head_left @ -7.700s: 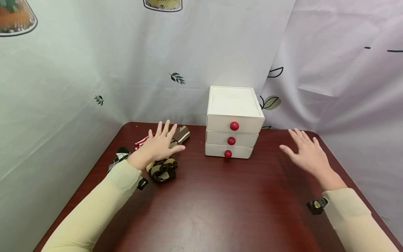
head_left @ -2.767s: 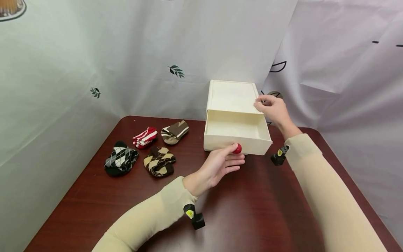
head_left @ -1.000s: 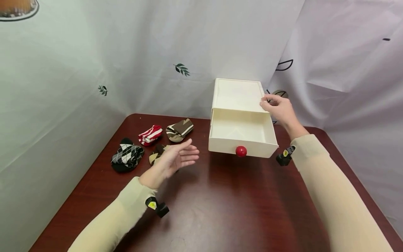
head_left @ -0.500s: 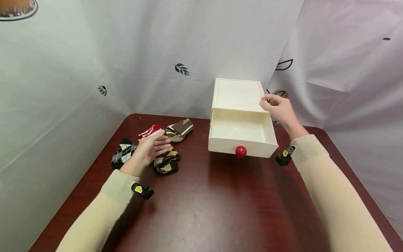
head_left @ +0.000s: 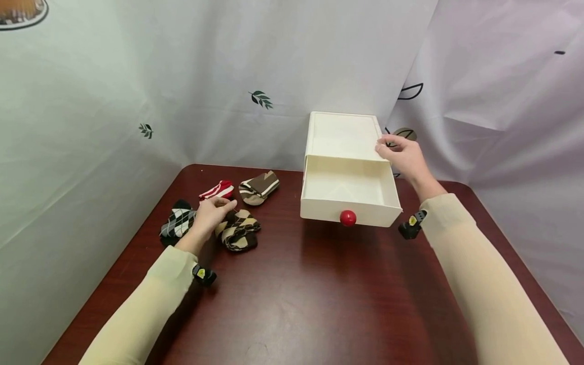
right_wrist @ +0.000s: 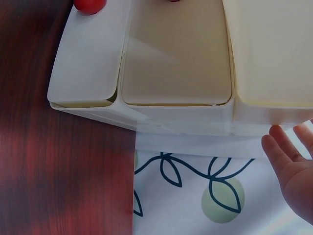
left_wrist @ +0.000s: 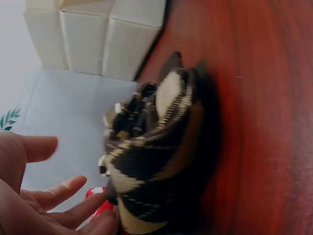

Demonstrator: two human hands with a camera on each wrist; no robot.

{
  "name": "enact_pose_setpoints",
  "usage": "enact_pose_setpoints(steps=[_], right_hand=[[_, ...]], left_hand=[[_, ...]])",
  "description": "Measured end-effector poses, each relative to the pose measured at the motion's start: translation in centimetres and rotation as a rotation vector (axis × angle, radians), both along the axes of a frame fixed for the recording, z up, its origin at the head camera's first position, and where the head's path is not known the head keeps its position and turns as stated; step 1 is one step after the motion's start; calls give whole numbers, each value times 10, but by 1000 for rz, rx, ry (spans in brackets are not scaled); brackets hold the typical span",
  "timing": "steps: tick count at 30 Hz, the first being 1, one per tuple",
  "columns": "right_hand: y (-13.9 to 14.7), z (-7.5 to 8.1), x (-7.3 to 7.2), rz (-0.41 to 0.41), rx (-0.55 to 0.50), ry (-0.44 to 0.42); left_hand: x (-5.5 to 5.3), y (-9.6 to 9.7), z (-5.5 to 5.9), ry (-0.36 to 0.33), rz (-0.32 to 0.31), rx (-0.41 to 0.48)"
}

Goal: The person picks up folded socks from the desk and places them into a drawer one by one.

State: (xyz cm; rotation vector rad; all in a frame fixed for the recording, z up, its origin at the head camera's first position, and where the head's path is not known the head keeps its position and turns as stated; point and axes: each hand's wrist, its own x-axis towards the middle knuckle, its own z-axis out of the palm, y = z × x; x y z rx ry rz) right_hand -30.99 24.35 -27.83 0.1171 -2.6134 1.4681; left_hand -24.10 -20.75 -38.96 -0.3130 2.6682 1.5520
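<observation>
Left hand gone from the red knob to the brown-and-tan argyle socks

Earlier its thumb lay on that knob of the pulled-out top drawer; the right hand has stayed at the edge of the drawer unit. From the head view, the left thumb and forefinger look close together; the left wrist view shows them clearly apart, fingers loosely spread beside the socks, pinching nothing. Whether a fingertip touches the cloth, I cannot tell. Those socks lie on the table, left of the unit, and blur up close.

Only the right wrist view shows the middle drawer and bottom drawer plainly. There the right fingers extend against the unit's side, the hand cut off by the frame. Seen from the head, the left hand partly hides the black-and-grey argyle socks and red-and-white socks.
</observation>
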Motion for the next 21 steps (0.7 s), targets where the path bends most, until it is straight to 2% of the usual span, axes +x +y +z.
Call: enact_pose_setpoints(steps=[7,13,17,21], right_hand=[[-1,-1,1,7,-2,-3],[-1,0,3,1,4,-3],[0,1,4,-2,4,-2],[1,1,5,-4,-3,-4]], left_hand=[[1,-2,-13,-94,-111,-123],[1,2,-15,-90,-150,-192],[0,3,-18,-90,-168,-190],[0,4,-22,-77,-166,-120]])
